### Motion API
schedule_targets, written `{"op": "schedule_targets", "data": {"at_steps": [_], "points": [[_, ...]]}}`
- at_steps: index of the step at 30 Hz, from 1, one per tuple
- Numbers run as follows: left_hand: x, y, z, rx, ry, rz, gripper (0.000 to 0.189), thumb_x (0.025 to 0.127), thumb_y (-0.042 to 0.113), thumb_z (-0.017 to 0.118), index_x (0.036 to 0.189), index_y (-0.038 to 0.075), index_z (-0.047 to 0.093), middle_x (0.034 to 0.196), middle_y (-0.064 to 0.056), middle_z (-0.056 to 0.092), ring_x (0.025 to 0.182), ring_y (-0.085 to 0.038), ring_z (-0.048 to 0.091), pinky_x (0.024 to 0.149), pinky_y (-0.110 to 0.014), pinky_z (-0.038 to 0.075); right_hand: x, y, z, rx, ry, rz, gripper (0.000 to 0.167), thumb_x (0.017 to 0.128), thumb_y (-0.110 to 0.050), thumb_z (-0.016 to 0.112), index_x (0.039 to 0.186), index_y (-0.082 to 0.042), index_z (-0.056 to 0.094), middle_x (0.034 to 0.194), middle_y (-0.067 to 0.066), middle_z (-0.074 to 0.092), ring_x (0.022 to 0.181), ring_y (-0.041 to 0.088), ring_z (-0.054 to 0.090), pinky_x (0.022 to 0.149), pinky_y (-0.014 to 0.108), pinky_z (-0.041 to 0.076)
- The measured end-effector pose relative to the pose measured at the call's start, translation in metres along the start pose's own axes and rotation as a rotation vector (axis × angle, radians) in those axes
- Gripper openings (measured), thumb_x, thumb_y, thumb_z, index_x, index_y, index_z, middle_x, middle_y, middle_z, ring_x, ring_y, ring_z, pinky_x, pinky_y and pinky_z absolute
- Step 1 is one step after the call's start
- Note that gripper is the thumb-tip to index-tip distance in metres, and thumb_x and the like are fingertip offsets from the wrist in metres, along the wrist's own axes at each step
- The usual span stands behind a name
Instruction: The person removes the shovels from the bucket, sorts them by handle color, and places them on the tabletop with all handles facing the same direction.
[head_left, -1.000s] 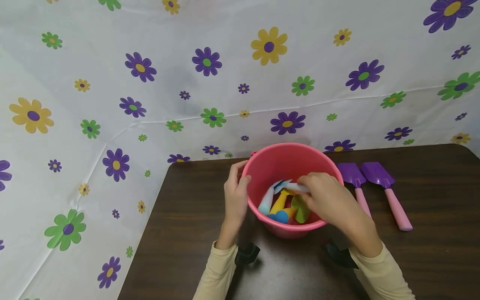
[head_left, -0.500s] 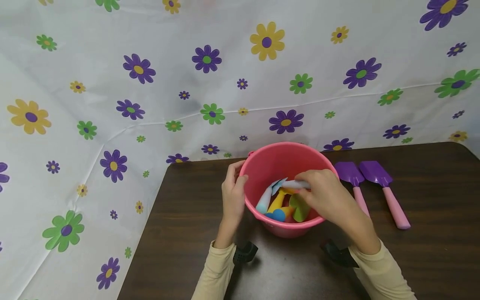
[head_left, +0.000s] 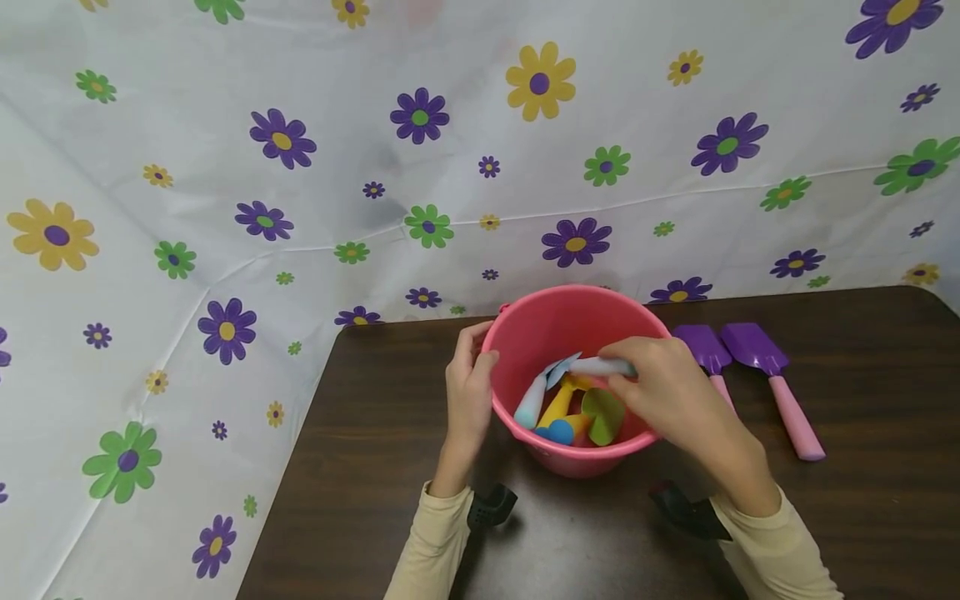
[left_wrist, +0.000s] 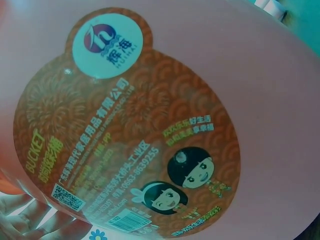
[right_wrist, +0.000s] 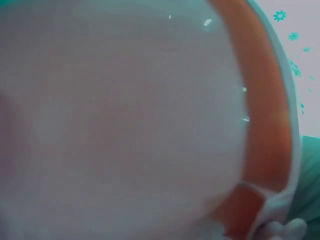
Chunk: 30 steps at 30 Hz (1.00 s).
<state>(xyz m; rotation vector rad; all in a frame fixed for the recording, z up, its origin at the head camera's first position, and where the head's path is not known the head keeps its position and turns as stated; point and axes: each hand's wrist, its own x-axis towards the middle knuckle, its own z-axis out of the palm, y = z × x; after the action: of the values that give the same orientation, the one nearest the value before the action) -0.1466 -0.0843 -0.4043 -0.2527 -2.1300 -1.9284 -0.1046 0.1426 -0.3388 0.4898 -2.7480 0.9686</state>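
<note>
A pink bucket (head_left: 525, 321) stands on the table, several toy sand tools inside it. My left hand (head_left: 469, 385) holds the bucket's left rim, thumb at the edge and fingers along the outside. In the left wrist view the bucket's label (left_wrist: 130, 140) fills the picture, with fingers (left_wrist: 45, 220) at the lower left. My right hand (head_left: 667, 396) reaches over the right rim and pinches the pale handle (head_left: 596, 367) of a toy sand tool, which lies nearly level inside. Below it sit a green scoop (head_left: 603, 417), a yellow handle (head_left: 555, 406), a blue-ended tool (head_left: 561, 431) and a pale blue handle (head_left: 531, 402).
Two purple toy shovels (head_left: 753, 346) with pink handles lie on the dark wooden table (head_left: 375, 442) right of the bucket. A flowered white sheet (head_left: 322, 192) hangs behind the table and along its left side. Dark wrist cameras (head_left: 491, 507) sit on both wrists.
My right hand has shifted slightly to the right with the pale handle, and more of the green scoop shows. The left hand keeps its place on the bucket's rim.
</note>
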Motion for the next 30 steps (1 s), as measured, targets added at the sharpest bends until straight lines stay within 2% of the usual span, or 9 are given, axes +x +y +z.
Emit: {"op": "schedule_targets", "data": {"at_steps": [5, 8, 15, 19, 25, 30], "points": [[0.000, 0.000, 0.000, 0.003, 0.000, 0.003, 0.039, 0.096, 0.010, 0.058, 0.135, 0.009, 0.058, 0.130, -0.004, 0.067, 0.112, -0.026, 0.067, 0.093, -0.046, 0.059, -0.004, -0.001, -0.006, 0.000, 0.032, 0.002, 0.026, 0.082, 0.004, 0.081, 0.108, 0.004, 0.077, 0.101, 0.017, 0.076, 0.090, 0.036, 0.073, 0.069, 0.044, 0.064], [0.000, -0.001, 0.000, 0.002, 0.001, 0.003, 0.039, 0.096, 0.010, 0.058, 0.135, 0.009, 0.058, 0.130, -0.005, 0.067, 0.112, -0.026, 0.067, 0.093, -0.046, 0.059, -0.006, -0.001, -0.007, 0.000, 0.051, 0.000, 0.026, 0.082, 0.005, 0.079, 0.108, 0.004, 0.076, 0.100, 0.018, 0.076, 0.086, 0.033, 0.072, 0.068, 0.043, 0.064], [0.000, -0.002, 0.000, -0.004, 0.003, 0.002, 0.039, 0.096, 0.009, 0.057, 0.135, 0.009, 0.058, 0.130, -0.006, 0.067, 0.113, -0.031, 0.067, 0.094, -0.053, 0.057, -0.010, -0.001, -0.014, 0.004, 0.106, -0.002, 0.026, 0.082, 0.004, 0.079, 0.108, 0.006, 0.076, 0.091, 0.017, 0.075, 0.064, 0.017, 0.065, 0.056, 0.026, 0.059], [0.001, -0.002, 0.001, -0.006, 0.004, 0.002, 0.039, 0.097, 0.008, 0.057, 0.135, 0.008, 0.058, 0.130, -0.006, 0.067, 0.113, -0.032, 0.066, 0.094, -0.054, 0.057, -0.012, 0.001, -0.020, -0.006, 0.125, -0.006, 0.028, 0.082, 0.002, 0.081, 0.109, 0.006, 0.075, 0.091, 0.017, 0.074, 0.062, 0.016, 0.062, 0.053, 0.020, 0.054], [0.001, 0.000, 0.001, 0.003, 0.004, 0.004, 0.039, 0.097, 0.009, 0.057, 0.135, 0.009, 0.058, 0.130, -0.005, 0.067, 0.112, -0.028, 0.067, 0.093, -0.048, 0.058, -0.017, 0.003, -0.028, -0.029, 0.156, 0.009, 0.032, 0.080, 0.001, 0.084, 0.110, 0.006, 0.075, 0.092, 0.018, 0.074, 0.064, 0.019, 0.062, 0.053, 0.016, 0.050], [0.002, 0.000, 0.002, 0.007, 0.003, 0.002, 0.039, 0.097, 0.009, 0.058, 0.135, 0.009, 0.057, 0.131, -0.004, 0.066, 0.112, -0.027, 0.067, 0.092, -0.045, 0.059, -0.020, 0.004, -0.033, -0.054, 0.172, 0.020, 0.032, 0.079, 0.001, 0.084, 0.110, 0.006, 0.075, 0.089, 0.017, 0.073, 0.060, 0.017, 0.057, 0.047, 0.018, 0.045]]}}
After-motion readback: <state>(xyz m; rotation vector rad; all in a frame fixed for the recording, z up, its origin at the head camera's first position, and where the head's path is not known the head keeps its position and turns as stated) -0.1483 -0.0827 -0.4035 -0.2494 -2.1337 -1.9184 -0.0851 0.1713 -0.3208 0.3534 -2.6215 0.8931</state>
